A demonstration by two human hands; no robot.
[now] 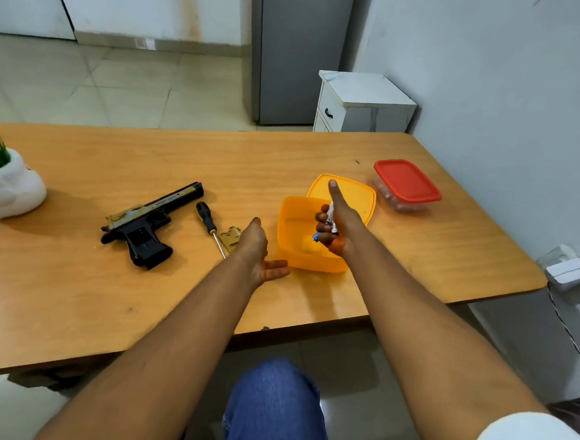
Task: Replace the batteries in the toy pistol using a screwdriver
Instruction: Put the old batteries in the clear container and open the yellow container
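Observation:
A black and gold toy pistol [151, 222] lies on its side on the wooden table [105, 292]. Right of it rests a black-handled screwdriver [209, 226], and a small gold battery cover [229, 237] lies beside its shaft. My right hand [334, 223] hovers over an open orange box [301, 234], shut on batteries [332, 217], thumb pointing up. My left hand [259, 252] rests open on the table just left of the box, fingers spread and empty.
The orange lid [355, 195] lies behind the box. A clear container with a red lid [406, 185] stands at the far right. A white plant pot [4, 186] sits at the left edge. White adapters [570, 272] lie off the table's right end.

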